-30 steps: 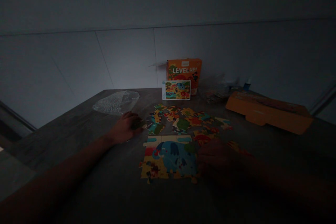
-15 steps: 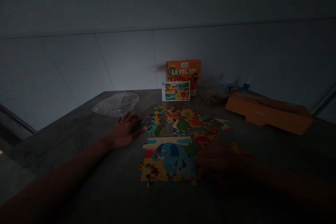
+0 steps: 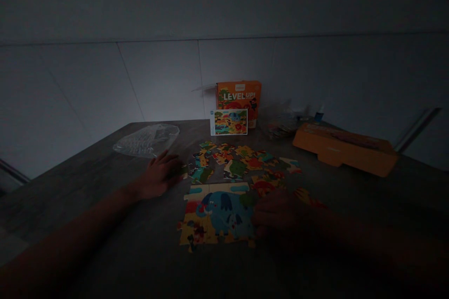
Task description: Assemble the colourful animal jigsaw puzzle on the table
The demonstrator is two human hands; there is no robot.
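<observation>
Behind the bare left hand [image 3: 159,175], a narrow wrist [image 3: 135,191] widens into a bare left forearm [image 3: 91,222]. Right of that hand, the bare right hand [image 3: 275,212] and right forearm [image 3: 358,238] look blurred.

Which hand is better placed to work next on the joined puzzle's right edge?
Likely the right. The right hand is at that edge of the puzzle, its grip too dark to tell; the left hand is across to the left, near the loose pieces.

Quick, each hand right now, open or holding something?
Left hand: open, palm down, beside the loose puzzle pieces.
Right hand: at the elephant puzzle's right edge; too dark to tell.
</observation>
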